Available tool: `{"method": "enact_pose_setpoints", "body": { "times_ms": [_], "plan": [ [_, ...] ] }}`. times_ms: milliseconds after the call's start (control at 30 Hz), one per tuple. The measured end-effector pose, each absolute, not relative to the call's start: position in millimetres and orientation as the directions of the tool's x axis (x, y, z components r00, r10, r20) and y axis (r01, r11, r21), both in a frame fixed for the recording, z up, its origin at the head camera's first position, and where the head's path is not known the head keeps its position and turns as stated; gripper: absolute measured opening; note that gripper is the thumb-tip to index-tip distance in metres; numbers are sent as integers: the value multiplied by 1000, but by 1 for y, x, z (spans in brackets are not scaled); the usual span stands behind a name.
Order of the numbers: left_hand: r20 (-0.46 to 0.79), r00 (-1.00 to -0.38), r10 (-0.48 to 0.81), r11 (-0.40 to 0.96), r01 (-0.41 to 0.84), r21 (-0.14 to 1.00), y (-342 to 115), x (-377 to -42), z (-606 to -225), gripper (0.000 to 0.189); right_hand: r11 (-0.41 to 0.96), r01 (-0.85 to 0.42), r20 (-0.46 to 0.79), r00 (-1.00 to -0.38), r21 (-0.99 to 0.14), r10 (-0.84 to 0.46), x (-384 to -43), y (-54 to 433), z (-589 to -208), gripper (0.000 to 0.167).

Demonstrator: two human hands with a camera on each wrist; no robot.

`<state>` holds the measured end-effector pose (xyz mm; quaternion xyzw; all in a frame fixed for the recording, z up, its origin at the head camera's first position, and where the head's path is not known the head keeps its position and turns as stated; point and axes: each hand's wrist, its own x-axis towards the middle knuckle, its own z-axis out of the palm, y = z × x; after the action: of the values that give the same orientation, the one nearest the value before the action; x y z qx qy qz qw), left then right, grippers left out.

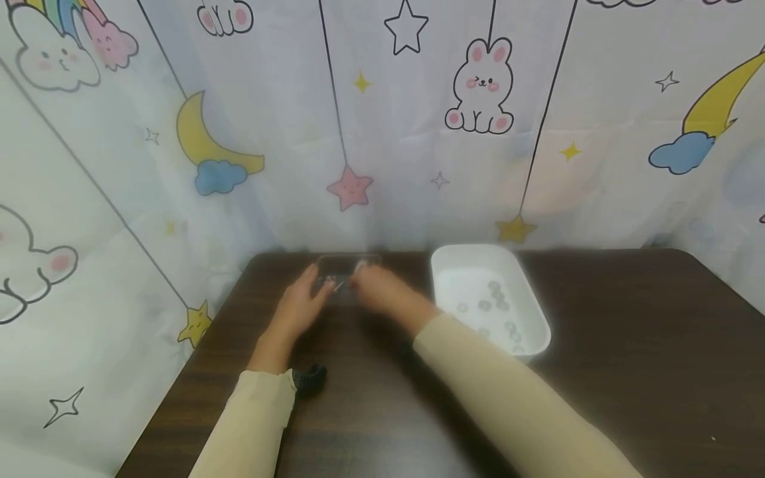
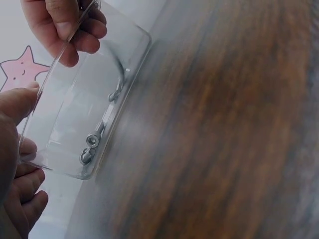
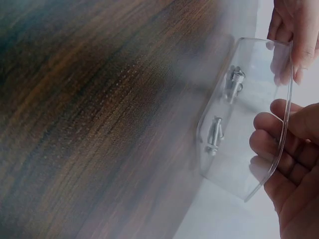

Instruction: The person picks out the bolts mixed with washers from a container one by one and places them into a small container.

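Observation:
A clear plastic box (image 2: 70, 114) stands near the far edge of the table. Inside lie several silver socket-head screws (image 2: 93, 140) in two loose groups, seen also as screws (image 3: 215, 133) in the right wrist view. My left hand (image 1: 297, 304) grips the box's left end, thumb on the near side of the rim. On the right, my right hand (image 1: 385, 290) holds the rim between thumb and fingers, and its curled fingertips (image 3: 262, 144) reach over into the box. Whether those fingers also hold a screw is hidden.
Right of the box stands a white tray (image 1: 439, 265) with several small ring-shaped pieces (image 1: 485, 305) in it. A patterned curtain (image 1: 406, 133) hangs behind the dark wooden table (image 1: 627, 345). A black object (image 1: 309, 380) sits at my left wrist.

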<state>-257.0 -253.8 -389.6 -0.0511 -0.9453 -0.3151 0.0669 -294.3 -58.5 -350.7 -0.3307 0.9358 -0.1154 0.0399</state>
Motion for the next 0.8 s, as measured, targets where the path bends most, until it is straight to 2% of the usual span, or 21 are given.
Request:
{"method": "enact_pose_setpoints", "body": {
  "times_ms": [300,500,800],
  "plan": [
    [156,-987,51,797,134,589,-253,-257,-389,74,737,-616,18,-770,-279,-637,-298,-54,-353,28],
    [154,-987,49,794,132,593,-253,-256,-389,73,704,-626,101,-767,-335,-634,-303,-47,-354,31],
    [161,-986,48,786,137,603,-254,-257,-391,75,660,-616,164,-772,-429,-614,-288,-25,-315,34]
  ]
}}
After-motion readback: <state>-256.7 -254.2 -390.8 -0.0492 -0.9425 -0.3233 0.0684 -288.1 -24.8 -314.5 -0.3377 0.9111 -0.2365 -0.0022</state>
